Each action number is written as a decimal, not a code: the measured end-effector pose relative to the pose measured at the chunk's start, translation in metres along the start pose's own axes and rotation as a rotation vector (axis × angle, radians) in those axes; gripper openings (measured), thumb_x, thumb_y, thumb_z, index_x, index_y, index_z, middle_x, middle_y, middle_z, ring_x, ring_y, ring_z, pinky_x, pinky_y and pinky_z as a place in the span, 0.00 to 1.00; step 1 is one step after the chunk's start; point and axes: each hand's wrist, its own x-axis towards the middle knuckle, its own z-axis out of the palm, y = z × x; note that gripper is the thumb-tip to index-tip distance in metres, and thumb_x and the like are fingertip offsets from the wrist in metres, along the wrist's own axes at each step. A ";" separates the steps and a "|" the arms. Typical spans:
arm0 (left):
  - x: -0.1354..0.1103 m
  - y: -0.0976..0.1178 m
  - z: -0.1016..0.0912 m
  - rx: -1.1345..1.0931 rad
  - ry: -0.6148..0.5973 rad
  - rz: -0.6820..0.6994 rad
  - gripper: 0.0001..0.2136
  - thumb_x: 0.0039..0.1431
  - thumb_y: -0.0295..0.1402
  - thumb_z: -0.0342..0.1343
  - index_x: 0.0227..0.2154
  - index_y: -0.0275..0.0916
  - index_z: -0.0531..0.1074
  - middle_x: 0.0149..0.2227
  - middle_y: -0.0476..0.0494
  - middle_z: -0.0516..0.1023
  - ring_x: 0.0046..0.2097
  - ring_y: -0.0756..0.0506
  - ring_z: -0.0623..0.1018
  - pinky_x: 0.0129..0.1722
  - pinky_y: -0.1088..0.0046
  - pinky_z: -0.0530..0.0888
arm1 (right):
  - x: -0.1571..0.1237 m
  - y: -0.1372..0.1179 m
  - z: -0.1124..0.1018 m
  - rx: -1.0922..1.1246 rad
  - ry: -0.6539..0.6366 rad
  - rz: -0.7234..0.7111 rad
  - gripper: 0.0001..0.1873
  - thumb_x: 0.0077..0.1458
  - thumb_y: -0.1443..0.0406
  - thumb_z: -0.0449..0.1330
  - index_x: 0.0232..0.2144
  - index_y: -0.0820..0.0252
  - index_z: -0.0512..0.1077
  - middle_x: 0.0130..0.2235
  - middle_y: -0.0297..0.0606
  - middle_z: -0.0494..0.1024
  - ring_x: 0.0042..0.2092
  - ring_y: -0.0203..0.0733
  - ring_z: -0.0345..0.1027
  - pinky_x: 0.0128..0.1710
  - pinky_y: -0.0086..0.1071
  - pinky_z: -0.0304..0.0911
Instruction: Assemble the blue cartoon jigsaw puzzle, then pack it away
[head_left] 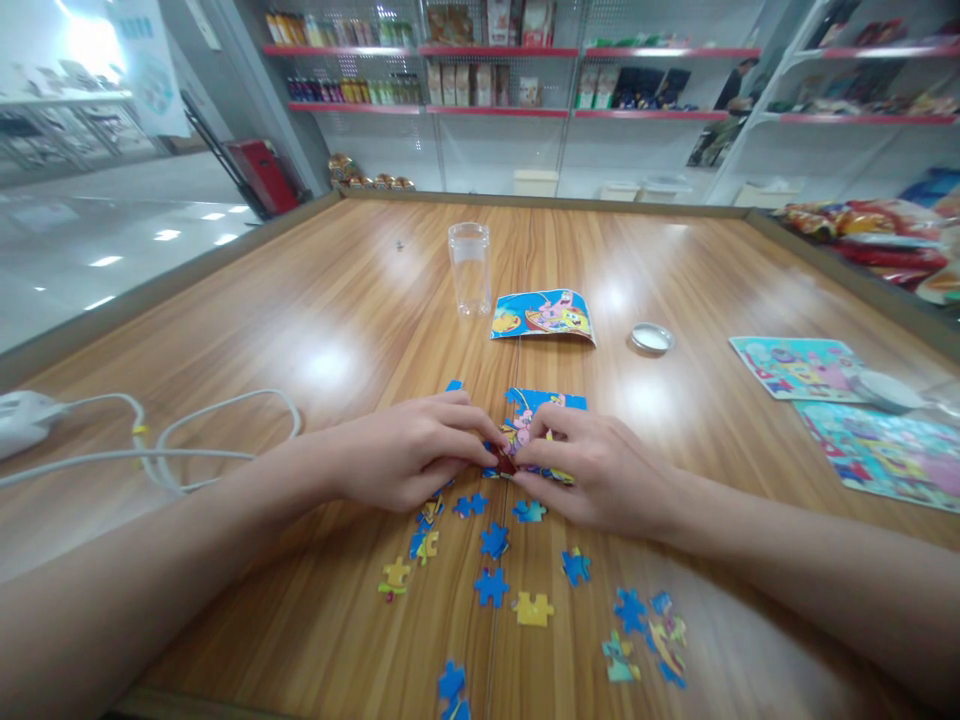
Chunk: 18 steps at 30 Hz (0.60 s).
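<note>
Both of my hands meet over a partly joined jigsaw puzzle on the wooden table. My left hand has its fingers curled and pinched on a small puzzle piece at the assembled section's left edge. My right hand presses with closed fingers on the same spot from the right. Several loose blue and yellow puzzle pieces lie scattered in front of my hands. A colourful cartoon reference picture lies beyond the puzzle.
A clear plastic jar stands behind the picture, its lid to the right. Two more cartoon sheets lie at the right. A white cable and device lie at the left. Shop shelves stand behind.
</note>
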 end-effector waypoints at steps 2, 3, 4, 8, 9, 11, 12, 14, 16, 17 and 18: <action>0.000 0.000 0.000 0.000 0.006 0.003 0.19 0.59 0.19 0.52 0.50 0.39 0.75 0.51 0.37 0.79 0.50 0.41 0.77 0.52 0.58 0.75 | 0.000 0.000 0.001 0.006 0.012 -0.003 0.13 0.65 0.61 0.55 0.40 0.60 0.78 0.41 0.43 0.75 0.40 0.40 0.70 0.39 0.34 0.66; 0.000 0.000 0.000 -0.001 0.005 0.004 0.19 0.59 0.18 0.52 0.49 0.39 0.75 0.51 0.37 0.79 0.50 0.41 0.78 0.52 0.58 0.75 | 0.000 0.000 0.001 0.004 0.017 -0.008 0.13 0.65 0.62 0.55 0.40 0.60 0.78 0.41 0.43 0.75 0.40 0.40 0.70 0.39 0.35 0.67; 0.000 0.000 0.000 -0.001 0.002 0.003 0.18 0.59 0.18 0.52 0.49 0.39 0.75 0.51 0.37 0.79 0.50 0.41 0.78 0.52 0.58 0.74 | 0.000 0.000 0.001 0.000 0.021 -0.013 0.13 0.65 0.62 0.55 0.40 0.60 0.79 0.40 0.43 0.75 0.40 0.40 0.70 0.39 0.35 0.67; 0.000 0.001 0.000 0.001 -0.015 -0.002 0.19 0.58 0.18 0.51 0.49 0.38 0.75 0.53 0.37 0.78 0.51 0.41 0.77 0.53 0.57 0.74 | 0.000 0.000 0.001 -0.019 0.016 -0.032 0.14 0.66 0.63 0.54 0.39 0.60 0.79 0.40 0.43 0.75 0.40 0.40 0.70 0.39 0.35 0.67; 0.000 0.001 0.000 -0.001 -0.014 -0.002 0.19 0.58 0.18 0.51 0.50 0.38 0.75 0.53 0.38 0.78 0.51 0.41 0.77 0.53 0.57 0.74 | 0.000 0.000 0.001 -0.023 0.011 -0.035 0.14 0.66 0.62 0.53 0.39 0.60 0.79 0.40 0.43 0.75 0.40 0.40 0.70 0.38 0.35 0.66; 0.000 0.001 0.000 -0.001 -0.011 -0.003 0.19 0.59 0.18 0.50 0.50 0.38 0.75 0.52 0.37 0.78 0.51 0.41 0.77 0.53 0.57 0.74 | 0.000 -0.001 0.000 -0.032 0.003 -0.038 0.15 0.66 0.62 0.53 0.39 0.60 0.79 0.40 0.43 0.75 0.39 0.40 0.70 0.38 0.35 0.66; 0.000 0.001 0.000 0.000 -0.010 -0.004 0.19 0.59 0.17 0.50 0.50 0.38 0.75 0.52 0.37 0.78 0.51 0.41 0.77 0.53 0.58 0.74 | 0.000 -0.001 0.000 -0.036 0.000 -0.037 0.15 0.66 0.62 0.53 0.39 0.61 0.79 0.40 0.43 0.75 0.39 0.40 0.70 0.37 0.35 0.66; 0.000 0.001 0.000 0.005 -0.012 -0.005 0.19 0.59 0.17 0.50 0.49 0.37 0.75 0.52 0.37 0.78 0.51 0.41 0.77 0.53 0.58 0.74 | 0.000 -0.002 0.001 -0.039 -0.002 -0.035 0.15 0.66 0.62 0.53 0.39 0.61 0.79 0.40 0.43 0.75 0.39 0.40 0.70 0.37 0.35 0.66; 0.001 0.000 0.000 0.007 -0.011 -0.005 0.19 0.59 0.18 0.50 0.49 0.38 0.75 0.52 0.37 0.78 0.50 0.41 0.77 0.52 0.58 0.74 | 0.000 -0.002 0.001 -0.034 0.003 -0.035 0.14 0.66 0.63 0.53 0.39 0.61 0.79 0.41 0.43 0.75 0.39 0.40 0.70 0.38 0.35 0.66; 0.001 0.000 0.000 0.006 -0.008 -0.004 0.18 0.59 0.18 0.50 0.49 0.38 0.75 0.52 0.37 0.79 0.50 0.41 0.77 0.52 0.58 0.74 | 0.000 -0.002 0.002 -0.027 0.013 -0.039 0.13 0.65 0.64 0.54 0.39 0.61 0.78 0.41 0.44 0.75 0.40 0.41 0.70 0.38 0.35 0.66; 0.001 0.000 0.000 0.004 -0.005 -0.003 0.18 0.59 0.18 0.51 0.49 0.38 0.75 0.52 0.37 0.79 0.50 0.41 0.77 0.52 0.58 0.74 | -0.001 -0.001 0.002 -0.019 0.029 -0.046 0.13 0.65 0.65 0.54 0.39 0.62 0.78 0.41 0.44 0.75 0.40 0.41 0.69 0.38 0.35 0.66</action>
